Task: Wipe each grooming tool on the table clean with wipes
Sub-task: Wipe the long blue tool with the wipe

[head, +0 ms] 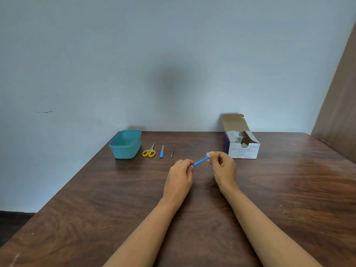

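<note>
Left hand (180, 171) and right hand (223, 166) are closed on a blue grooming tool (201, 161) above the counter (289, 189).
One end of the tool is pinched by the left fingertips; a white wipe (209, 155) is pressed around the other end by the right fingers. Scissors (149, 151), a blue nail file (162, 151) and tweezers (172, 150) are laid in a row beside a teal tub (126, 144); an opened swab box (241, 145) is set near the right hand.

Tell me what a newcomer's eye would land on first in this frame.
Mid-table, the left hand pinches one end of a blue tool while the right hand holds a white wipe around its other end. Behind to the left sit a teal tub, yellow scissors, a blue file and tweezers; an open swab box stands right.
</note>
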Available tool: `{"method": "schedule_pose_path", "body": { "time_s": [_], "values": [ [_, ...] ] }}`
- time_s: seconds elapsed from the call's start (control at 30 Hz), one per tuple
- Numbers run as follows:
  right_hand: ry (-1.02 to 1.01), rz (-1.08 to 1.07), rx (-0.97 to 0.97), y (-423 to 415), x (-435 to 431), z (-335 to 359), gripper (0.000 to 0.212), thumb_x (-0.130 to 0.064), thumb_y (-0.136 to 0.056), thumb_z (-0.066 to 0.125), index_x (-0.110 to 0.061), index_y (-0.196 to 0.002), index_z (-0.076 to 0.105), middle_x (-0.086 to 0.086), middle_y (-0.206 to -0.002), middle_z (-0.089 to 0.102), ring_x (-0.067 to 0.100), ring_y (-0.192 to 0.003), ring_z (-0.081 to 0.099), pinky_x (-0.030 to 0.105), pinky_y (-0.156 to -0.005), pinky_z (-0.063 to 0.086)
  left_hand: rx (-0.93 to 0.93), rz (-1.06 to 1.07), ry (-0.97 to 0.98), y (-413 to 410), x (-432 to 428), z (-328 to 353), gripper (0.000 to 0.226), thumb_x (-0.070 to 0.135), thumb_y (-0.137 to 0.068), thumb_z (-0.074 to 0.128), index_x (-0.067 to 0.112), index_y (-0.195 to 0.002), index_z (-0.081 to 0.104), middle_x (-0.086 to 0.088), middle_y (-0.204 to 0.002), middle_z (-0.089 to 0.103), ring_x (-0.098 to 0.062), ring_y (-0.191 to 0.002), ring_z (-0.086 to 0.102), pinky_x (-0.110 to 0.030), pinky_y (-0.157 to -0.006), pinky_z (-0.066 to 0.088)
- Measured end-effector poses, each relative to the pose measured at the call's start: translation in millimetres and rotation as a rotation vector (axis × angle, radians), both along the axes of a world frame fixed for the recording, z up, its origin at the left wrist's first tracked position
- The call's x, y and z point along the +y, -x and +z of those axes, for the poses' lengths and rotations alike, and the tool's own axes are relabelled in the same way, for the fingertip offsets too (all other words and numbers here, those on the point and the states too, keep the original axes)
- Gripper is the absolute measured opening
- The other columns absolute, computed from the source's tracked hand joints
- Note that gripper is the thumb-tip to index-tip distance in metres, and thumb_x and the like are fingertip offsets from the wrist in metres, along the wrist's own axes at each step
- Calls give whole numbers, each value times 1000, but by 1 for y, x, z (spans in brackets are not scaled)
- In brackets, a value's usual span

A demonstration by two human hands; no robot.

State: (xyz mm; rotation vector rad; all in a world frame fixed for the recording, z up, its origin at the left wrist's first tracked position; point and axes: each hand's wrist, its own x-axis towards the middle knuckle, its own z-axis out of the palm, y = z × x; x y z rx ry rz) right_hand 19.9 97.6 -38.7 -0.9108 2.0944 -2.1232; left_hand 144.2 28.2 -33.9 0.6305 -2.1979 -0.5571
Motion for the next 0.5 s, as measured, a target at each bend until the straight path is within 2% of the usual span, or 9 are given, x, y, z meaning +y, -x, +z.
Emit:
{"method": "schedule_pose_path", "body": {
  "time_s": [0.07, 0.17, 0.27, 0.4, 0.5],
  "values": [
    [66, 73, -118, 1, 0, 1, 11, -18, -93, 58, -13, -92, 68, 5, -86, 69, 18, -84, 64, 26, -76, 53, -1, 2, 1, 0, 0, 0, 20, 15, -98, 50, 15, -110, 66, 2, -95, 62, -5, -81, 53, -9, -67, 40],
    [166, 151, -219, -1, 2, 4, 7, -12, -90, 63, -16, -91, 68, 1, -89, 70, 12, -82, 64, 23, -75, 55, -5, 3, -3, 0, 0, 0, 20, 15, -98, 50, 15, -110, 66, 1, -96, 63, -7, -83, 55, -16, -72, 47],
    [180, 135, -211, -3, 2, 6, 11, -12, -90, 63, -21, -85, 67, 1, -82, 69, 11, -76, 62, 21, -70, 54, -3, 6, -2, 0, 0, 0, 21, 15, -98, 50, 15, -111, 66, 0, -97, 63, -8, -84, 56, -23, -75, 50],
    [142, 93, -127, -4, 2, 6, 15, -17, -92, 60, -24, -81, 66, 2, -72, 63, 10, -68, 54, 23, -65, 48, 0, 2, 0, 0, 0, 0, 21, 15, -98, 50, 15, -111, 66, 1, -96, 63, -6, -82, 55, -17, -72, 48],
    [128, 80, -90, -4, 2, 6, 15, -18, -93, 59, -17, -82, 69, -3, -65, 57, 6, -62, 48, 21, -58, 43, 0, -3, 2, 1, 0, -1, 20, 15, -98, 50, 15, -110, 66, 0, -96, 63, -7, -81, 56, -21, -73, 50]
  ]
}}
